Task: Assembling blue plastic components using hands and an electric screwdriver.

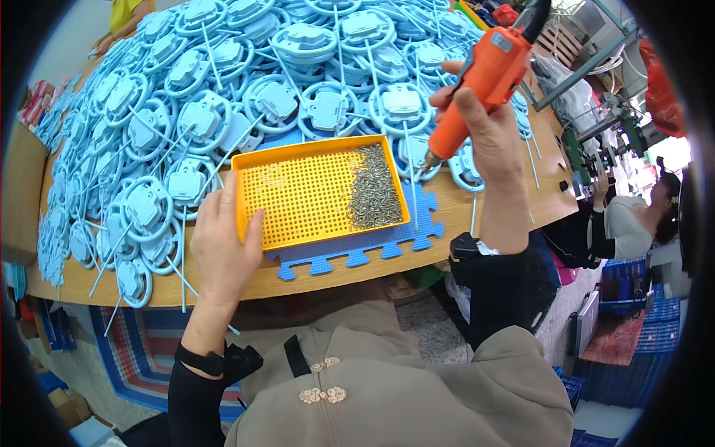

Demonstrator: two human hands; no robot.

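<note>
My left hand [226,242] grips the left rim of a yellow perforated tray [298,195], thumb inside and fingers along its outer wall. Small silver screws [375,190] lie heaped at the tray's right end. The tray rests on a blue foam mat [357,253] with jigsaw edges. My right hand [488,130] is wrapped round an orange electric screwdriver [477,89], held above and right of the tray. Its tip points down and left, near the tray's upper right corner. A dark cord leaves its top.
Light blue plastic ring-shaped parts [328,108] with thin stems pile high across the wooden table [350,279], behind and left of the tray. A person in yellow [128,16] is at the far left. Another person [633,223] sits at the right, near metal equipment [596,141].
</note>
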